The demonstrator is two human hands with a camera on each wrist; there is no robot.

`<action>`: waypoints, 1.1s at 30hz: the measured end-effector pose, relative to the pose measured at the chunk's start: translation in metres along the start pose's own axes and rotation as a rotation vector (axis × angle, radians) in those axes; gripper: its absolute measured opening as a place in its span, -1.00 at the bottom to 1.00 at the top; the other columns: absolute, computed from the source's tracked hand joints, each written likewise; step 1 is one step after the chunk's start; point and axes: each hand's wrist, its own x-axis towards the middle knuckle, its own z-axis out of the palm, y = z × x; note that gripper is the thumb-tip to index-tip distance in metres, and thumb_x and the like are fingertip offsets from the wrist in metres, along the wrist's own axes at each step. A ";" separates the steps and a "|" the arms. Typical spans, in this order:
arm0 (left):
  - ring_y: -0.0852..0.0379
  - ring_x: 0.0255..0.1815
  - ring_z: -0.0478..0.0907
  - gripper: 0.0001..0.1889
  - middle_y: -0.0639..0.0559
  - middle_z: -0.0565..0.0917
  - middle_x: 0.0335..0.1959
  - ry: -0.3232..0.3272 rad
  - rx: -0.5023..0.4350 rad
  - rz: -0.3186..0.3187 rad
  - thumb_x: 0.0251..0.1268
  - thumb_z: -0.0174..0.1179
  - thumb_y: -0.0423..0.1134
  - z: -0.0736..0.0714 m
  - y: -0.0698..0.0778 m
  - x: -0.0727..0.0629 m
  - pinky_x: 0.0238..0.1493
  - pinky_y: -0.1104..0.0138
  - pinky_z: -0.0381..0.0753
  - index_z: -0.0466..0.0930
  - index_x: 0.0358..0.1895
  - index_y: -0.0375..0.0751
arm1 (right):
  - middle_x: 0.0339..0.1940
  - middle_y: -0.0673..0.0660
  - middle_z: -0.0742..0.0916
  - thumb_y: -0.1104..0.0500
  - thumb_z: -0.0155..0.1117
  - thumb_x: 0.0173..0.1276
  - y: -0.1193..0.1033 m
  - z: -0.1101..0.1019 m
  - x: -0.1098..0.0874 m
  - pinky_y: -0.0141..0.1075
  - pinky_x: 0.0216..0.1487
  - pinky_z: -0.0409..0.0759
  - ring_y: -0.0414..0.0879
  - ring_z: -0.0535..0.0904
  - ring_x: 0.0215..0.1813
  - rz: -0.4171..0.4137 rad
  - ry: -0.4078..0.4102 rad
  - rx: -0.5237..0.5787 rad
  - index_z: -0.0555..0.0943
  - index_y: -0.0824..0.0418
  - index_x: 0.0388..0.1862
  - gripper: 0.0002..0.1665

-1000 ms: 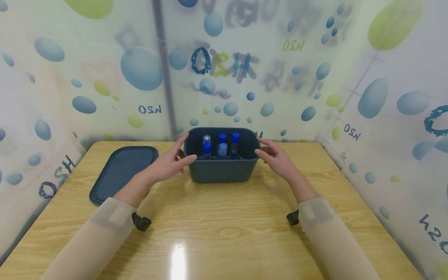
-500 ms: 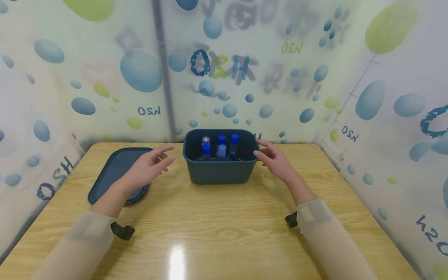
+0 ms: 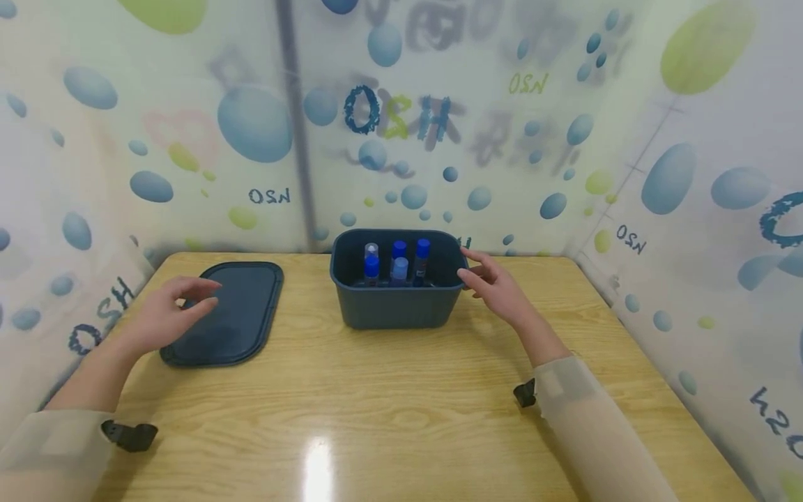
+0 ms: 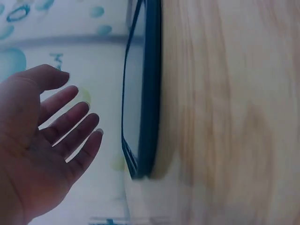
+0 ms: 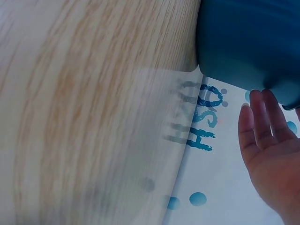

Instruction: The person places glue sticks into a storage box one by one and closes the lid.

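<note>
In the head view, a dark blue plastic bin (image 3: pixel 398 307) stands upright at the table's far edge. Several small tubes with blue or clear caps, one dark-capped (image 3: pixel 422 261), stand inside it. My right hand (image 3: pixel 498 289) touches the bin's right end, thumb and forefinger at the rim. The right wrist view has the straight fingers (image 5: pixel 265 122) close against the bin's wall (image 5: pixel 248 42). On the left, a flat dark lid (image 3: pixel 235 314) lies on the table. My left hand (image 3: pixel 164 317) hovers over its left side, holding nothing, with fingers spread loosely in the left wrist view.
The wooden table (image 3: pixel 389 397) meets a patterned curtain (image 3: pixel 401 160) at the back, with more of it on both sides. Each sleeve has a small black device (image 3: pixel 132 436) at the wrist. Between lid and bin lies a strip of bare tabletop.
My left hand has let go of the bin's left end and moved left over the lid. My right hand has stayed at the bin's right rim. Bin and lid have not moved.
</note>
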 end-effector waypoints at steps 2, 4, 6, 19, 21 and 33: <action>-0.42 0.23 0.59 -0.56 -0.48 0.63 0.28 -0.024 0.018 -0.022 0.75 0.15 -0.18 -0.007 -0.014 -0.003 0.03 -0.11 0.64 0.58 0.42 -0.44 | 0.50 0.35 0.64 -0.14 0.16 0.77 0.001 0.000 0.000 0.23 0.33 0.61 0.27 0.69 0.31 0.004 0.003 -0.002 0.28 -0.11 0.80 -0.26; -0.45 0.20 0.63 -0.57 -0.49 0.65 0.25 -0.067 0.044 -0.055 0.75 0.15 -0.19 -0.014 -0.026 -0.005 -0.06 -0.02 0.69 0.58 0.40 -0.45 | 0.49 0.35 0.65 -0.14 0.17 0.76 0.001 -0.001 0.000 0.21 0.31 0.63 0.28 0.70 0.30 0.003 0.005 -0.003 0.28 -0.11 0.80 -0.26; -0.44 0.16 0.66 -0.58 -0.49 0.65 0.21 -0.110 0.057 -0.087 0.74 0.16 -0.19 -0.020 -0.036 -0.008 -0.13 0.10 0.69 0.58 0.39 -0.45 | 0.47 0.35 0.66 -0.15 0.17 0.76 0.001 -0.001 0.000 0.17 0.28 0.66 0.30 0.72 0.29 0.005 0.007 -0.001 0.29 -0.13 0.80 -0.27; 0.02 -0.19 0.68 -0.48 -0.38 0.73 0.00 -0.241 0.072 -0.200 0.68 0.21 -0.19 -0.032 -0.066 -0.016 -0.28 0.23 0.60 0.46 0.47 -0.50 | 0.41 0.37 0.70 -0.16 0.15 0.77 0.002 -0.001 0.000 -0.01 0.18 0.70 0.28 0.78 0.18 0.000 0.007 -0.002 0.27 -0.15 0.81 -0.27; 0.04 -0.22 0.66 -0.48 -0.34 0.74 -0.02 -0.245 0.064 -0.201 0.67 0.21 -0.22 -0.031 -0.066 -0.015 -0.31 0.25 0.58 0.46 0.48 -0.49 | 0.42 0.37 0.69 -0.16 0.15 0.77 0.002 -0.001 -0.001 -0.03 0.17 0.71 0.26 0.78 0.17 0.001 0.008 -0.005 0.26 -0.16 0.81 -0.26; -0.33 -0.09 0.69 -0.57 -0.45 0.70 -0.02 -0.189 0.124 -0.181 0.61 0.20 -0.33 -0.029 -0.067 -0.014 -0.25 0.20 0.56 0.53 0.40 -0.49 | 0.43 0.38 0.68 -0.17 0.13 0.78 0.006 0.001 0.002 -0.12 0.09 0.74 0.25 0.83 0.08 -0.005 0.007 0.005 0.26 -0.19 0.80 -0.28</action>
